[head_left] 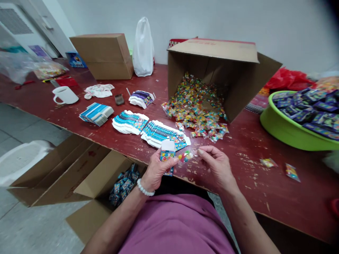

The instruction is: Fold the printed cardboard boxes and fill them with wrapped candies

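Note:
My left hand (156,171) is closed round a small blue printed box (167,155) with its white top flap open, held upright at the table's near edge. My right hand (215,165) pinches a small clear candy packet (185,156) right beside the box's open top. Stacks of flat blue box blanks (164,134) lie just beyond my hands. A big cardboard carton (219,70) lies on its side farther back, and a heap of colourful candy packets (197,111) spills out of it onto the red table (251,148).
A green basin (288,130) of dark blue boxes sits at the right. Two loose packets (280,167) lie near it. An open carton (106,180) on the floor at the left holds finished boxes. A white mug (65,95), closed carton (106,54) and white bag (143,49) stand farther back.

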{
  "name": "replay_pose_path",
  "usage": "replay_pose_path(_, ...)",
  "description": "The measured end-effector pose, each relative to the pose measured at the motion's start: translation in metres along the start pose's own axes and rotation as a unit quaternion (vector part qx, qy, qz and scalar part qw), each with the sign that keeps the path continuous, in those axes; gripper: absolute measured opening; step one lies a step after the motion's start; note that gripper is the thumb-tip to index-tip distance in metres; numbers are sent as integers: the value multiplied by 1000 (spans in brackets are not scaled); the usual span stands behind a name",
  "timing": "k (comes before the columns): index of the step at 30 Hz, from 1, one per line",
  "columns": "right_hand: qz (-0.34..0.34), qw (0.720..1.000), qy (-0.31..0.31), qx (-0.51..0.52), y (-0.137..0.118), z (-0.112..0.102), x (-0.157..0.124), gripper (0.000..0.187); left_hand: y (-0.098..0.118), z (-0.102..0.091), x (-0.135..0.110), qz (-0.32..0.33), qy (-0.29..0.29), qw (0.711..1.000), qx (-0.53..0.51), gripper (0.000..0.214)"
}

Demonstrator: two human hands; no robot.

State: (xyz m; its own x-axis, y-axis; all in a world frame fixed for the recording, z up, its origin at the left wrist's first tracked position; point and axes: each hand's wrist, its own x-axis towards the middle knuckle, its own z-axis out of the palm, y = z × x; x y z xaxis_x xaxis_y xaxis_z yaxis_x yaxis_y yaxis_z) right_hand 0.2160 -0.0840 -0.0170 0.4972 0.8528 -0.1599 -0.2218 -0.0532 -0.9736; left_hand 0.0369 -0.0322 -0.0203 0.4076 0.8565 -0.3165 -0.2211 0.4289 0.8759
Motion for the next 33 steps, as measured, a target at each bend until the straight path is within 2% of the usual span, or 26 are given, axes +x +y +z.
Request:
replay_pose_path(2,-33,998,8,-46,-7,2,3,31,-1,0,1,3,-4,1000,2,53)
replay_pose_path(5,-44,994,-39,-88,-7,4,7,36,-4,4,1,8,-13,1000,-6,50)
replay_pose_path(8,-1,992,-100,-72,6,4,9,45,-5,8,1,21,-11,1000,-19,54)
replay_pose_path(11,61,981,-181,-30,22,3,6,40,-4,8,1,28,-14,999,-28,52)
replay_pose_path(13,102,974,-204,10,26,4,3,36,-3,6,1,34,-16,999,-28,46)
replay_pose_path(15,124,974,-181,48,23,5,-1,33,-3,3,2,41,-17,999,-26,41)
replay_pose_path(17,117,980,-145,71,16,6,-3,30,-4,0,3,44,-18,999,-24,41)
replay_pose_path(22,24,997,-59,35,-3,4,3,29,-7,-9,5,47,-7,999,-2,49)
replay_pose_path(24,3,999,-42,18,-9,3,7,29,-8,-11,5,35,-11,999,31,49)
replay_pose_path(29,-14,997,-68,-26,-16,5,11,25,-7,-7,0,-4,-108,991,81,40)
replay_pose_path(33,-74,987,-102,-103,-11,7,7,18,-6,0,-2,-9,-141,985,97,42)
